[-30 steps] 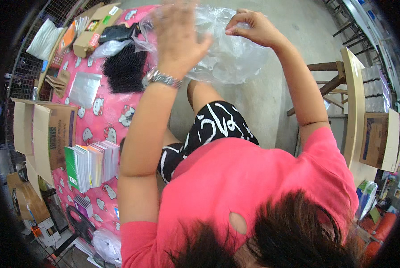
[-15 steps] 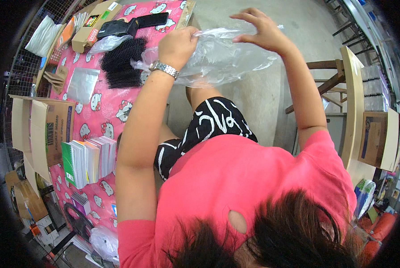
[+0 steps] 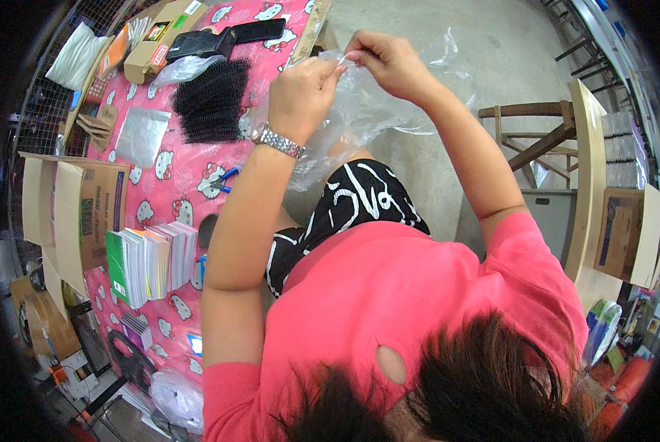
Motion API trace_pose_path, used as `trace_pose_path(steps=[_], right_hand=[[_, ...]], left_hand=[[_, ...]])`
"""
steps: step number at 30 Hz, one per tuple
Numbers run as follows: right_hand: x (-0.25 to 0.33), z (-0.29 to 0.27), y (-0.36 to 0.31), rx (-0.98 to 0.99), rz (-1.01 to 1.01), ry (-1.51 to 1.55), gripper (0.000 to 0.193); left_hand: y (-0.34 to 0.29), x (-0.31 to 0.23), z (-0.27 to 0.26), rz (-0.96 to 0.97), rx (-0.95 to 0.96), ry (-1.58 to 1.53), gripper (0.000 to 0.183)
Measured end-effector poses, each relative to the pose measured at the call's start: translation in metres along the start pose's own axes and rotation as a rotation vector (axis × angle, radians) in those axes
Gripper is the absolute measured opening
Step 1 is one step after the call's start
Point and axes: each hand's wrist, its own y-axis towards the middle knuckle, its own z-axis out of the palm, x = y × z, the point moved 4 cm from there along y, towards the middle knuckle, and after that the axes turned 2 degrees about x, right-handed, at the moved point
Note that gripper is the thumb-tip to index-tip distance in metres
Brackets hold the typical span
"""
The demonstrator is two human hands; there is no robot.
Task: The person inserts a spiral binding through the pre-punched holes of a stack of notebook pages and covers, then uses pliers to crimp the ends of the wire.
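Note:
A large clear plastic bag [image 3: 389,103] hangs from both my hands, held up over my knees beside the table. My left hand [image 3: 304,92], with a metal watch [image 3: 278,141] on its wrist, is closed on the bag's edge. Fingers pinched, my right hand [image 3: 389,65] grips the same edge close by. On the table left of my left hand lies a heap of black spiral binding coils [image 3: 211,102]. Blue-handled pliers [image 3: 227,179] rest near my left forearm.
The pink patterned table [image 3: 149,193] carries a stack of notebooks [image 3: 149,261], an open cardboard box [image 3: 102,214], a flat clear sleeve [image 3: 143,138] and a black phone [image 3: 259,30]. To the right stand a wooden stool [image 3: 532,140] and a pale table edge [image 3: 586,184].
My right hand has come left and down to meet my left hand, pinching the bag's edge. The bag now hangs lower and more bunched. The pliers have come into sight.

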Motion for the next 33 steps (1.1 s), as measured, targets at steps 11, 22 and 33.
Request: trace_pose_path(steps=[11, 22, 33], right_hand=[[-0.062, -0.036, -0.001, -0.069, 0.375, 0.063, 0.015], [-0.057, -0.025, -0.012, 0.657, 0.381, -0.376, 0.056], [-0.227, -0.175, -0.037, -0.382, 0.708, 1.018, 0.014]], left_hand=[[-0.041, 0.000, -0.031, -0.045, -0.249, -0.148, 0.017], [-0.072, 0.071, -0.065, -0.385, -0.429, -0.569, 0.018], [-0.131, 0.150, -0.110, -0.763, -0.759, -0.612, 0.019]])
